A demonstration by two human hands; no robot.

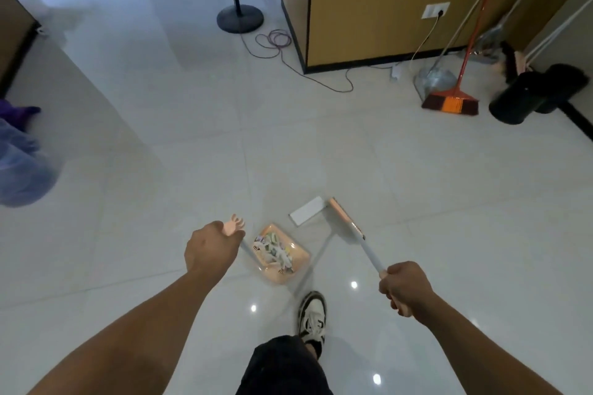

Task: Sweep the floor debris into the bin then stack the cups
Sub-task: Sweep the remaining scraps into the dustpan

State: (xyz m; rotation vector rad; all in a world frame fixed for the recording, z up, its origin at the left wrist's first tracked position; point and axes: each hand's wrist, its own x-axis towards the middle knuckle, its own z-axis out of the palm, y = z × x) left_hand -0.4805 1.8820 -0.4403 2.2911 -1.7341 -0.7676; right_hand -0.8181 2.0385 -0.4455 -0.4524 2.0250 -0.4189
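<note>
Peach dustpan (pixel 282 255): low over the pale tiled floor (pixel 160 106), between the two hands, its pan heaped with scraps of debris (pixel 274 252)
Left hand (pixel 210 250): fingers curled round the top of the dustpan's handle, where a peach comb-shaped end sticks out past the knuckles
Right hand (pixel 404 287): closed in a fist round the grip end of the broom (pixel 356 231), well apart from the left hand
Broom: white shaft slanting forward and left from the fist to a narrow peach head, just beside the dustpan's far right
White flat piece (pixel 306 211): lying on the tiles, touching or nearly touching the broom head; cannot tell which
Shoe (pixel 313 317): black and white, planted just behind the dustpan
Black bin (pixel 519 99): far right by the wall, tilted, well apart from the dustpan
Orange broom (pixel 451 99): leaning at the yellow wall (pixel 369 9) just left of the bin
Cups: not clear enough to pick out
</note>
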